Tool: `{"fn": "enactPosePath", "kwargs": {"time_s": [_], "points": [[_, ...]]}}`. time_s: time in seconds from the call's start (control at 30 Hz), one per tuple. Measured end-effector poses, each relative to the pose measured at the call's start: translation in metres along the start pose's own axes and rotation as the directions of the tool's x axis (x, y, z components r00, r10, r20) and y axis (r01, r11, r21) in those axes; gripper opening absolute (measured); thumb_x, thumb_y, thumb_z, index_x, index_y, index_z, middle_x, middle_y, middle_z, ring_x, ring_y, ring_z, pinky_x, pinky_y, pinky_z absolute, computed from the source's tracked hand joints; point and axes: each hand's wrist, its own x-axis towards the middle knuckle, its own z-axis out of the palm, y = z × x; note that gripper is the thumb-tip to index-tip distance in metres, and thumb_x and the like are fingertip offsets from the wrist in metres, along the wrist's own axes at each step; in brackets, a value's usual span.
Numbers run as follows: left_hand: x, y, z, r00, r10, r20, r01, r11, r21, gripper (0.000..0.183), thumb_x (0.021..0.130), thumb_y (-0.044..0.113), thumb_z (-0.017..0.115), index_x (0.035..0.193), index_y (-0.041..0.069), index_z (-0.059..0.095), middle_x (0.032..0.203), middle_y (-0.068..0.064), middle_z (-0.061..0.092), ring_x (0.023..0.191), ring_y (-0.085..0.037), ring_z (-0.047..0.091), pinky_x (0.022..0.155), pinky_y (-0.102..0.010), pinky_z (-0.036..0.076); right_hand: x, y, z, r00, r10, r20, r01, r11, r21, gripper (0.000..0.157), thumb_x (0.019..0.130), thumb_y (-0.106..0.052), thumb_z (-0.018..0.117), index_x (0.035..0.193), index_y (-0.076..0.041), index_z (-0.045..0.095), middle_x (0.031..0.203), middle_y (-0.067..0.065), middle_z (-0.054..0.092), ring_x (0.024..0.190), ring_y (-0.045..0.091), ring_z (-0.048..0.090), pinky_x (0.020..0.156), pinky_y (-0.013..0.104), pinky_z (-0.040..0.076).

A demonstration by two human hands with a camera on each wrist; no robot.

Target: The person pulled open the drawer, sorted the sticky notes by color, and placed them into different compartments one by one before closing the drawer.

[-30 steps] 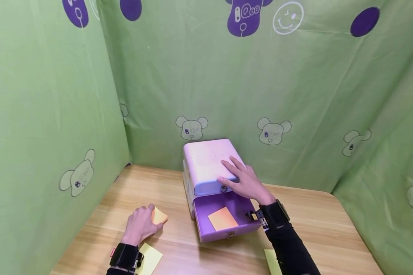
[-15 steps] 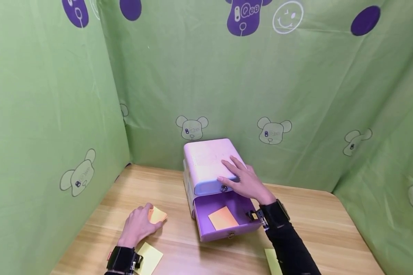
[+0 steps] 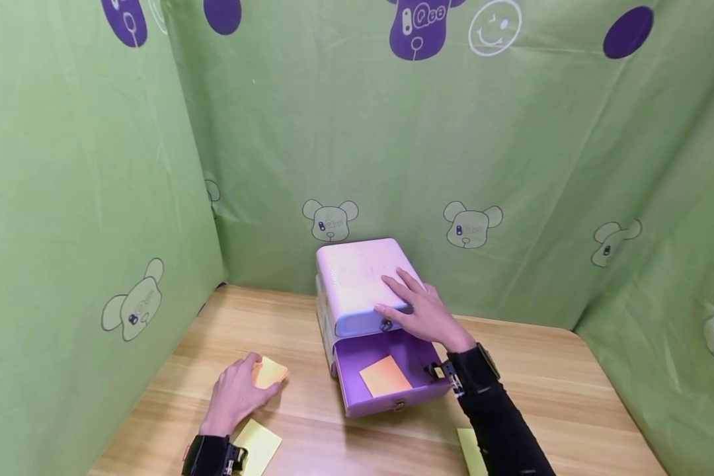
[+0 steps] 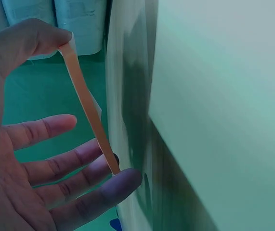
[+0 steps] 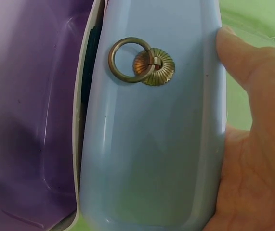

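Note:
My left hand (image 3: 236,396) pinches an orange sticky note pad (image 3: 269,373) by its edges, low over the wooden table. In the left wrist view the pad (image 4: 88,103) shows edge-on between thumb and fingers. My right hand (image 3: 426,314) rests with spread fingers on top of a pink two-drawer box (image 3: 363,271). Its purple lower drawer (image 3: 348,370) is pulled out, and an orange sticky note pad (image 3: 385,377) lies inside. The blue upper drawer (image 5: 151,144) is closed, with a brass ring pull (image 5: 127,60) on its front.
A yellow sticky note pad (image 3: 259,447) lies on the table (image 3: 309,436) beside the left wrist. Another yellow pad (image 3: 471,449) is partly hidden by the right forearm. Green patterned cloth (image 3: 393,145) hangs around the table's back and sides.
My left hand has shifted slightly to the left with the orange sticky note pad in its fingers. The right hand stays on the box.

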Motion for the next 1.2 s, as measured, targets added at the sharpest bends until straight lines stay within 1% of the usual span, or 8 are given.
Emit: {"fn": "enactPosePath", "kwargs": {"time_s": [0.17,0.4,0.6,0.7,0.87,1.07,1.2], "points": [[-0.003,-0.001,-0.001,0.999,-0.037,-0.017,0.037,0.999,-0.027,0.066,0.070,0.046,0.081,0.117,0.004,0.061,0.082,-0.008,0.065,0.064,-0.015,0.051,0.048,-0.024,0.042,-0.001,0.001,0.002,1.000,0.001,0.001,-0.001,1.000,-0.003,0.077,0.089,-0.060,0.056,0.151,-0.018,0.038,0.162,0.021,0.022,0.143,0.048,0.022,0.113,0.069,0.017],[-0.007,-0.001,-0.004,0.997,-0.040,-0.070,0.036,0.997,-0.064,0.063,0.068,0.044,0.083,0.113,0.004,0.063,0.091,-0.013,0.070,0.065,-0.016,0.053,0.050,-0.025,0.042,-0.001,0.002,0.002,1.000,0.004,-0.005,-0.004,1.000,0.004,0.078,0.088,-0.061,0.055,0.151,-0.019,0.039,0.162,0.021,0.022,0.143,0.050,0.019,0.111,0.072,0.018],[-0.008,0.000,-0.006,0.995,-0.051,-0.090,0.045,0.997,-0.068,0.061,0.068,0.045,0.083,0.110,0.005,0.063,0.098,-0.016,0.071,0.068,-0.018,0.055,0.051,-0.025,0.043,0.000,0.004,0.002,1.000,-0.003,-0.014,0.003,1.000,-0.003,0.077,0.089,-0.061,0.055,0.151,-0.019,0.039,0.162,0.021,0.022,0.142,0.049,0.022,0.112,0.070,0.018],[-0.008,0.000,-0.006,0.993,-0.052,-0.102,0.045,0.997,-0.069,0.059,0.068,0.045,0.082,0.108,0.006,0.063,0.100,-0.017,0.071,0.069,-0.019,0.057,0.053,-0.027,0.045,0.001,0.003,0.002,1.000,-0.008,-0.015,0.008,1.000,-0.005,0.077,0.089,-0.060,0.056,0.151,-0.018,0.038,0.162,0.022,0.022,0.142,0.048,0.025,0.113,0.068,0.017],[-0.010,-0.001,-0.005,0.992,-0.043,-0.118,0.034,0.997,-0.073,0.057,0.068,0.044,0.082,0.105,0.006,0.063,0.100,-0.016,0.072,0.074,-0.023,0.062,0.057,-0.033,0.052,0.001,0.002,0.001,1.000,-0.013,-0.016,0.013,1.000,-0.009,0.077,0.089,-0.059,0.056,0.151,-0.018,0.039,0.162,0.022,0.022,0.142,0.048,0.025,0.113,0.069,0.017],[-0.011,-0.001,-0.003,0.991,-0.040,-0.131,0.030,0.997,-0.071,0.054,0.067,0.043,0.083,0.102,0.007,0.063,0.097,-0.014,0.072,0.071,-0.021,0.061,0.058,-0.033,0.053,0.001,0.003,0.002,1.000,-0.013,-0.013,0.013,1.000,-0.012,0.076,0.089,-0.060,0.056,0.151,-0.019,0.039,0.162,0.021,0.023,0.142,0.048,0.023,0.113,0.069,0.018],[-0.012,0.001,-0.003,0.990,-0.031,-0.138,0.020,0.997,-0.077,0.051,0.067,0.042,0.083,0.099,0.007,0.064,0.095,-0.013,0.072,0.073,-0.021,0.063,0.060,-0.037,0.055,0.002,0.004,0.004,1.000,-0.011,-0.012,0.011,1.000,-0.015,0.077,0.089,-0.060,0.056,0.151,-0.019,0.038,0.162,0.021,0.022,0.142,0.047,0.025,0.113,0.069,0.016]]}}
